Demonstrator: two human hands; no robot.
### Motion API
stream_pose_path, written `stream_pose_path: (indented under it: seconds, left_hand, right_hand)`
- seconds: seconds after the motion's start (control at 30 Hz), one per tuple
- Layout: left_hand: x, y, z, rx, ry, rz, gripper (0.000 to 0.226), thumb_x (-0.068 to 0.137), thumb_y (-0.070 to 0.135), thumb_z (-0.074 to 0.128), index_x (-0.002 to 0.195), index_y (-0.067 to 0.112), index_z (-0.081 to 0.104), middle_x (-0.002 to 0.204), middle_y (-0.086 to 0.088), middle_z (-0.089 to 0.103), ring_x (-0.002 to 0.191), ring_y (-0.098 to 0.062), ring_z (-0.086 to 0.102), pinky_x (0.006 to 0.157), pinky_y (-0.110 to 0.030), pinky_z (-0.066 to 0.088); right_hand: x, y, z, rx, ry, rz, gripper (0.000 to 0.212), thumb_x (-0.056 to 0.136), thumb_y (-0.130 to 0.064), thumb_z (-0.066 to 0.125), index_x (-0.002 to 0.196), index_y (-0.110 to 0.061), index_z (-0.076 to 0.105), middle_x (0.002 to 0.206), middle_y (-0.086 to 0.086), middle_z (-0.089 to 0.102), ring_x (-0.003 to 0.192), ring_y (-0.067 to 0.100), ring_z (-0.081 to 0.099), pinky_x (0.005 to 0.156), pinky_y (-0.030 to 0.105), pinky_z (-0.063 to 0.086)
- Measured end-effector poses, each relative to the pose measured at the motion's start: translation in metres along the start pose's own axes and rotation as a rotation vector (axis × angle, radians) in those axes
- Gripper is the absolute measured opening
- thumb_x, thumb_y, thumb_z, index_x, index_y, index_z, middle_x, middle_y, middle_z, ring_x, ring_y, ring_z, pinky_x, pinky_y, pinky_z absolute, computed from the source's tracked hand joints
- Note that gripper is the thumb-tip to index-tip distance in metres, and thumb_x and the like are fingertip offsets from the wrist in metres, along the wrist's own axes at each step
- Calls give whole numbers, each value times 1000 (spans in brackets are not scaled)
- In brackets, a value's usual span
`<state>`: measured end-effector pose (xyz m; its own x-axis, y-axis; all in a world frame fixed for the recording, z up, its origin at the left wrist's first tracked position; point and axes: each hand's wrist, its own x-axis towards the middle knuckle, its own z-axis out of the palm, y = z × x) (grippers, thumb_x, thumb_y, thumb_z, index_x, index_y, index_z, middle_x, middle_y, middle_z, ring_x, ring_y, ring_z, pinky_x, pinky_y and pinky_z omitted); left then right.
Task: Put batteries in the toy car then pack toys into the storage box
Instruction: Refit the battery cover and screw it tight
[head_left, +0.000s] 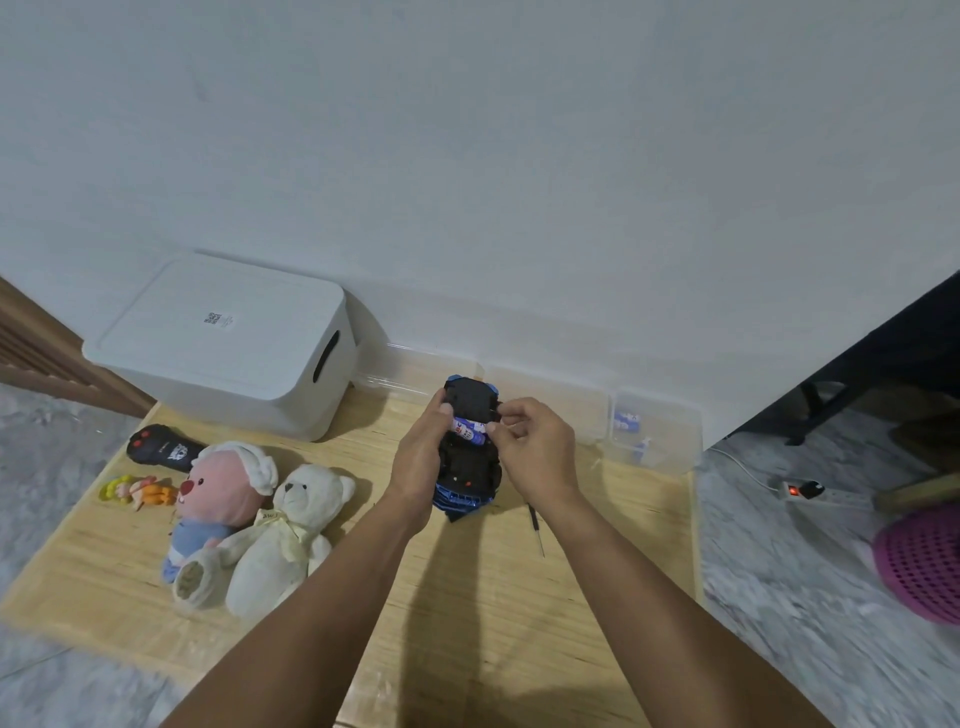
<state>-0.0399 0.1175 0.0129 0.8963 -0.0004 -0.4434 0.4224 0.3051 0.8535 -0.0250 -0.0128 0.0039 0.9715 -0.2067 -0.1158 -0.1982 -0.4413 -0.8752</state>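
The left hand (418, 457) grips the blue and black plastic toy car (469, 467) by its left side, thumb curled over the black underside, holding it upturned above the pale wooden desk (571, 597). The right hand (537, 447) pinches at the right edge of the open bay, where the blue and white cylindrical batteries (467, 432) lie side by side. A thin dark screwdriver (536, 530) lies on the desk just below the right wrist. Further right stands a clear plastic tray (654, 431) holding more batteries. To the left lie a white plush bear (285, 540), a pink and blue plush doll (218, 493), a small yellow and orange figure (137, 491) and a black remote control (161, 447). The white lidded plastic storage box (223, 343) sits closed at the back left.
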Motion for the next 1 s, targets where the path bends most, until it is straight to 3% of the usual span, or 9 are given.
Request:
stream_pose_path:
  seconds: [0.17, 0.27, 0.43, 0.63, 0.87, 1.0]
  left_hand:
    - [3, -4, 1, 29, 74, 10, 41, 97, 18, 53, 135, 35, 54, 108, 2, 72, 85, -15, 71, 76, -35, 58]
    - [3, -4, 1, 53, 81, 13, 43, 98, 15, 51, 135, 36, 53, 97, 5, 73, 75, -11, 70, 67, -31, 58]
    - [2, -5, -1, 143, 61, 41, 46, 99, 11, 47, 135, 38, 50, 93, -5, 70, 72, -13, 68, 63, -29, 58]
    - [6, -8, -4, 191, 65, 34, 49, 96, 8, 50, 136, 37, 47, 100, -13, 71, 81, -26, 70, 75, -47, 60]
    - [8, -10, -1, 200, 80, 37, 46, 96, 9, 50, 130, 39, 50, 97, -15, 70, 79, -27, 69, 70, -44, 60]
    - [9, -12, -1, 199, 95, 22, 46, 94, 9, 51, 130, 39, 50, 96, -14, 71, 80, -28, 71, 69, -44, 60]
  right_hand:
    - [2, 7, 2, 188, -36, 246, 32, 72, -22, 82, 97, -20, 62, 87, 2, 72, 80, 20, 71, 74, 36, 59]
    - [3, 10, 4, 231, -25, 281, 30, 70, -18, 83, 93, -17, 64, 86, 5, 72, 80, 22, 71, 75, 40, 60]
    - [0, 8, 5, 278, -8, 298, 29, 72, -14, 83, 95, -9, 66, 86, 7, 70, 78, 20, 69, 72, 36, 60]
    - [-2, 10, 9, 272, 40, 297, 26, 68, -18, 84, 85, -14, 66, 81, 4, 71, 78, 22, 71, 73, 40, 61]
    - [-1, 10, 12, 249, 56, 331, 25, 67, -23, 84, 80, -17, 64, 79, -2, 69, 76, 18, 70, 72, 44, 60]
    - [3, 13, 10, 287, 24, 375, 23, 71, -27, 82, 84, -14, 67, 84, 1, 72, 78, 18, 71, 66, 35, 61]
